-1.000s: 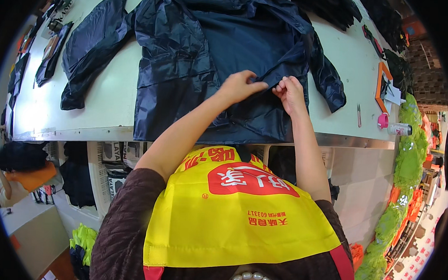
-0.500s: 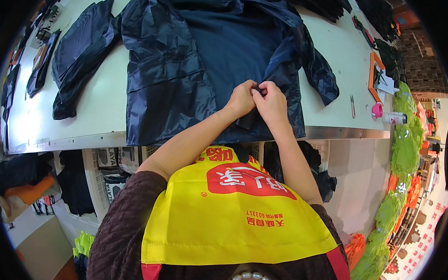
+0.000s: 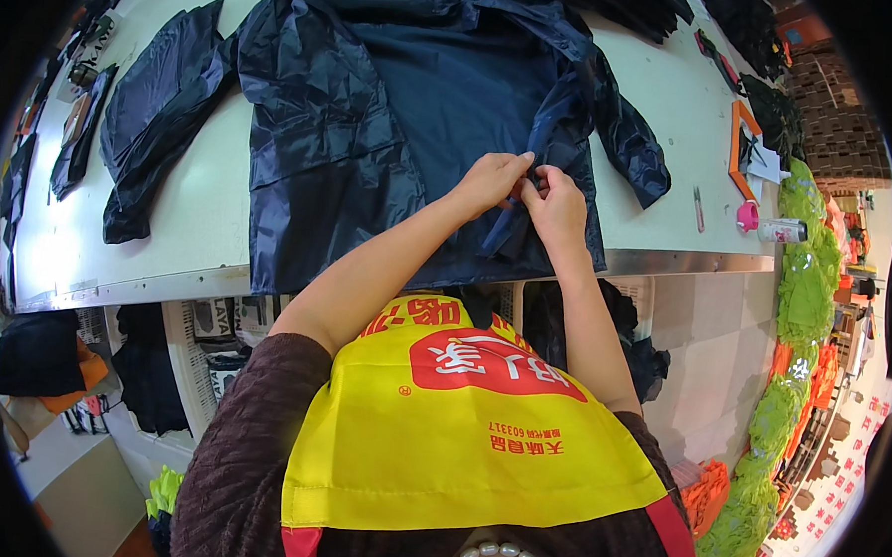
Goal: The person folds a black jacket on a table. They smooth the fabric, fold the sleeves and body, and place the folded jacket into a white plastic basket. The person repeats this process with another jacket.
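A dark navy jacket of thin, shiny fabric lies spread open on the white table. One sleeve reaches out to the left and the other to the right. On the jacket's right front edge, my left hand and my right hand sit close together, fingers closed in a pinch on the cloth. Part of that edge is lifted and folded between them. The fingertips hide the exact spot they grip.
To the right lie a small pair of snips, a pink-capped bottle and an orange frame. More dark garments lie at the back. Below the table's front edge stand white crates with dark cloth. Green material is heaped at far right.
Both hands have shifted slightly right along the jacket's edge, the right one also toward me. My left fingers now sit above the right ones, and the edge is turned up more.
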### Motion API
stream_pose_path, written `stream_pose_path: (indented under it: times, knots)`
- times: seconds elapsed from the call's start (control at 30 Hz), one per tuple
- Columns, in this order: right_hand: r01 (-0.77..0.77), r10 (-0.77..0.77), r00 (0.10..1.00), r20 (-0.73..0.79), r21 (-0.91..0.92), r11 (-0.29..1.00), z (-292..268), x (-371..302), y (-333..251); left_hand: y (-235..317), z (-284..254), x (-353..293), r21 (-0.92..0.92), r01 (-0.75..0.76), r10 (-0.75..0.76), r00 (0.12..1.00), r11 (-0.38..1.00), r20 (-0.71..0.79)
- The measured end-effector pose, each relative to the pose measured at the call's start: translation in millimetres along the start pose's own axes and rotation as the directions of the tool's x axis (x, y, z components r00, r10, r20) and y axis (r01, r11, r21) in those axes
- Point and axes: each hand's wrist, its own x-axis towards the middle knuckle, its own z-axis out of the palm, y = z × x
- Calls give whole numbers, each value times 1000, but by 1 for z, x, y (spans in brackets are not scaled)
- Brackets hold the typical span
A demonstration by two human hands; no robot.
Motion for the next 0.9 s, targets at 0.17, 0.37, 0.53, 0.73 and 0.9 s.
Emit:
stream_pose_path:
  times: [0.17, 0.37, 0.53, 0.73, 0.9]
  knots:
    - [125, -126, 992, -27, -52, 991, -7, -2, 8, 14, 3, 13, 260, -19, 4, 998, 965, 56]
    - [324, -359, 932, -51, -327, 888, -19, 1, 5, 5, 7, 35, 416, -178, 146, 983, 892, 108]
    - [510, -541, 835, 100, -509, 693, -38, 10, 3, 22, 11, 24, 171, -17, 8, 998, 985, 57]
    - [554, -510, 813, 281, -644, 528, -41, -11, -25, 10, 27, 21, 481, -255, 397, 891, 839, -221]
    - [543, -543, 814, 208, -607, 580, -38, -15, -18, -1, 30, 18, -239, -5, -45, 978, 971, -204]
